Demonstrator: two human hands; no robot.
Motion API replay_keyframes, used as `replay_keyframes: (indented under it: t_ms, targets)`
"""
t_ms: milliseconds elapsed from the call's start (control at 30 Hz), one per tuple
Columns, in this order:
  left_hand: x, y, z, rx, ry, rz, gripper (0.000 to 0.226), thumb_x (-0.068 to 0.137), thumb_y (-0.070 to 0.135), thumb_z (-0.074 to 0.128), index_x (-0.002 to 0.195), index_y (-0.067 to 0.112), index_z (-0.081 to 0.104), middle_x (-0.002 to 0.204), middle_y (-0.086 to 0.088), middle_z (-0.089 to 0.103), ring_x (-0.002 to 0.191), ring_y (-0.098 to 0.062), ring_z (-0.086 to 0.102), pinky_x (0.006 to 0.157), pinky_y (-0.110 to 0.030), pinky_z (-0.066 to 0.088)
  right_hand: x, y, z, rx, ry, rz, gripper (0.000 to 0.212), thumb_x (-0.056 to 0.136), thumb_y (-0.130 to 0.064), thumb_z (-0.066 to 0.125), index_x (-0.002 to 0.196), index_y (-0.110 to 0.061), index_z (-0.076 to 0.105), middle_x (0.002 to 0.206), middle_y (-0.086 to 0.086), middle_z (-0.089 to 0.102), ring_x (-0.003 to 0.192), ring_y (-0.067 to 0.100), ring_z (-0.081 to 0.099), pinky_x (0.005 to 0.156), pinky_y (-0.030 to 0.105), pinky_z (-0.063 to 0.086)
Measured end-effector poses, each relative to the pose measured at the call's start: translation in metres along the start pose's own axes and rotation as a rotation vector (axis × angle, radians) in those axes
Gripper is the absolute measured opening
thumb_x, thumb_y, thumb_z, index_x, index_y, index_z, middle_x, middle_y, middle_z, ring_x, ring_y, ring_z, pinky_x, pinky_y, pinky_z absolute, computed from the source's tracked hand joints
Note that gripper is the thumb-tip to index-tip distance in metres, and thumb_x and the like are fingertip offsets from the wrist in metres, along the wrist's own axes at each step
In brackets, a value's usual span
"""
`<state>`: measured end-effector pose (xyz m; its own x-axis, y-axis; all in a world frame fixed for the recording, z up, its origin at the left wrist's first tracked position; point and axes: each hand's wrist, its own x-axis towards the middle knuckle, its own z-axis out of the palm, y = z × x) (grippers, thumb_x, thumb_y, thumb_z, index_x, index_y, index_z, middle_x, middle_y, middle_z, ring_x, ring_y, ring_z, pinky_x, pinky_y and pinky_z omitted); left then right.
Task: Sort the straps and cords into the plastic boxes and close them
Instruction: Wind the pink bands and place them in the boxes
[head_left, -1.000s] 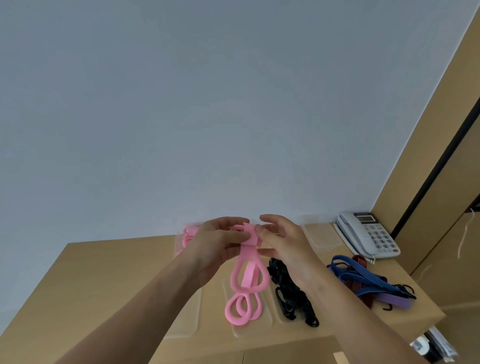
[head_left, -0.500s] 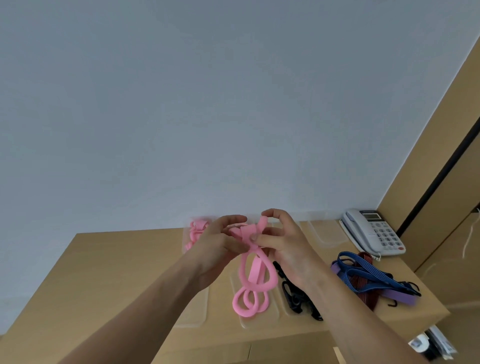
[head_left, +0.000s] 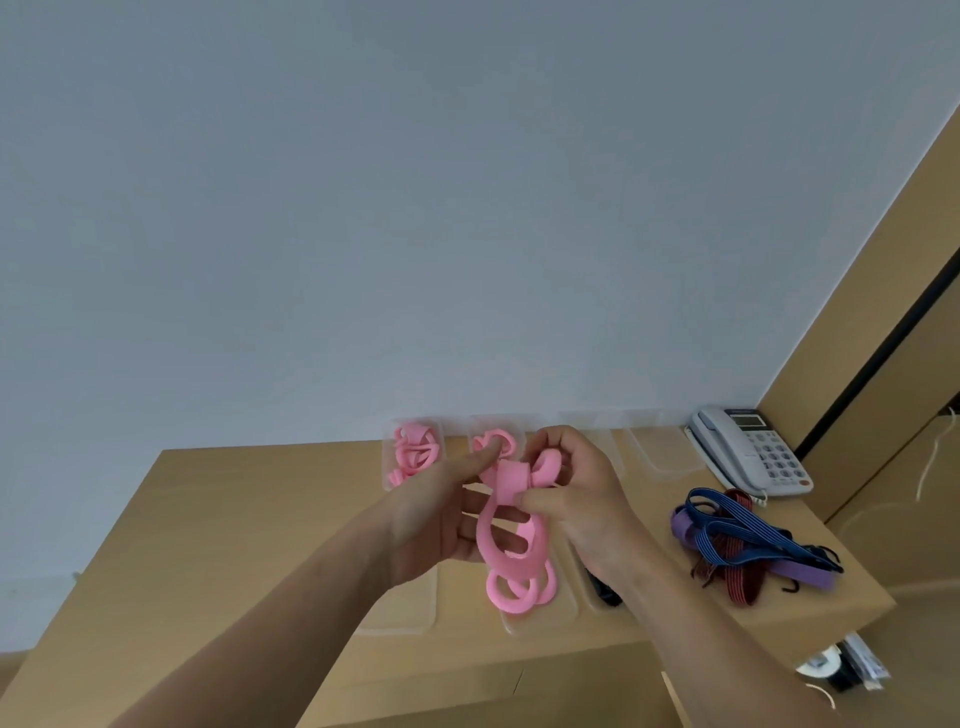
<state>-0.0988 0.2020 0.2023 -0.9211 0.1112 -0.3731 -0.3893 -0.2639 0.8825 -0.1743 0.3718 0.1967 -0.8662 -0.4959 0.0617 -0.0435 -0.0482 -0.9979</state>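
The right hand (head_left: 576, 504) hides most of the black cords (head_left: 602, 592); both forearms are cut off.

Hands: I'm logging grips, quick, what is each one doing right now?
Left hand: holds the pink strap, fingers behind it.
Right hand: pinches the same strap's folded top.

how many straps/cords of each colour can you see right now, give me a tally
pink: 3 (held strap, one in the far left box, one in the box behind the hands)
blue: 1
purple: 1
red: 1
black: 1, mostly hidden
total: 7
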Motion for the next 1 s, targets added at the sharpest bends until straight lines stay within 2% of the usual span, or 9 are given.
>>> replay_keyframes:
  t_ms: [100,233,333,467,567,633,767,867,1000]
  targets:
    - [-0.002,-0.003,-0.008,-0.003,0.02,0.01,0.046,0.079,0.051,0.076,0.106,0.013,0.079,0.11,-0.018,0.075,0.091,-0.035,0.073,0.073,-0.035,0.058,-0.007,0.007,0.013,-0.094,0.023,-0.043,0.06,0.066,0.027,0.07,0.106,-0.017,0.062,0.092,-0.004,0.064,0.082,0.01,0.063,0.068,0.022,0.054]
    - [-0.002,-0.011,-0.022,-0.041,0.033,0.037,0.033,0.09,0.019,0.065,0.12,0.008,0.07,0.114,-0.018,0.074,0.092,-0.033,0.073,0.073,-0.036,0.058,-0.019,0.014,0.027,-0.194,-0.016,-0.055,0.064,0.063,0.007,0.084,0.111,-0.031,0.066,0.094,-0.015,0.065,0.087,0.005,0.066,0.069,0.019,0.055]
    - [-0.003,-0.016,-0.034,-0.053,0.067,0.067,0.033,0.09,0.004,0.061,0.123,0.005,0.066,0.115,-0.023,0.072,0.09,-0.032,0.071,0.073,-0.037,0.058,-0.024,0.015,0.032,-0.147,-0.007,-0.049,0.055,0.07,-0.009,0.084,0.116,-0.034,0.068,0.104,-0.005,0.07,0.101,0.015,0.069,0.08,0.028,0.058]
    - [-0.007,-0.022,-0.042,-0.041,0.064,0.123,0.043,0.078,0.006,0.067,0.12,0.004,0.066,0.108,-0.019,0.073,0.09,-0.029,0.07,0.077,-0.039,0.058,-0.023,0.012,0.043,-0.077,0.102,0.045,0.03,0.084,-0.016,0.078,0.108,-0.032,0.072,0.097,-0.006,0.075,0.096,0.014,0.073,0.074,0.023,0.056]
    - [-0.011,-0.022,-0.049,-0.044,0.063,0.19,0.045,0.069,0.005,0.067,0.115,0.006,0.067,0.1,-0.01,0.076,0.088,-0.024,0.071,0.074,-0.037,0.059,-0.021,0.01,0.05,-0.065,0.024,0.205,0.031,0.089,-0.014,0.074,0.117,-0.028,0.07,0.104,-0.003,0.076,0.098,0.017,0.074,0.082,0.033,0.06]
    - [-0.014,-0.02,-0.055,-0.026,0.062,0.238,0.044,0.068,0.0,0.066,0.112,0.006,0.069,0.1,-0.008,0.076,0.088,-0.022,0.072,0.074,-0.034,0.058,-0.022,0.01,0.053,-0.044,-0.028,0.258,0.027,0.089,-0.011,0.073,0.113,-0.024,0.073,0.104,0.004,0.076,0.097,0.024,0.074,0.079,0.035,0.061]
    - [-0.018,-0.019,-0.062,0.013,0.068,0.3,0.046,0.069,-0.016,0.065,0.108,0.007,0.073,0.11,-0.018,0.072,0.091,-0.023,0.068,0.078,-0.034,0.056,-0.022,0.014,0.061,-0.049,0.024,0.216,0.021,0.086,-0.005,0.075,0.096,-0.023,0.077,0.1,0.014,0.073,0.087,0.031,0.074,0.073,0.044,0.062]
    - [-0.014,-0.022,-0.062,-0.04,0.075,0.26,0.052,0.071,-0.022,0.063,0.113,0.008,0.07,0.119,-0.019,0.069,0.095,-0.025,0.069,0.083,-0.037,0.058,-0.022,0.019,0.062,-0.081,0.086,0.165,0.023,0.083,-0.002,0.076,0.094,-0.022,0.075,0.098,0.014,0.072,0.08,0.027,0.073,0.064,0.035,0.059]
    - [-0.008,-0.03,-0.06,-0.171,-0.009,0.12,0.054,0.074,-0.001,0.079,0.125,0.009,0.063,0.122,-0.014,0.071,0.112,-0.034,0.069,0.095,-0.046,0.058,-0.021,0.027,0.056,-0.134,0.107,0.112,0.03,0.074,0.002,0.082,0.091,-0.02,0.072,0.096,0.011,0.072,0.077,0.022,0.073,0.062,0.032,0.058]
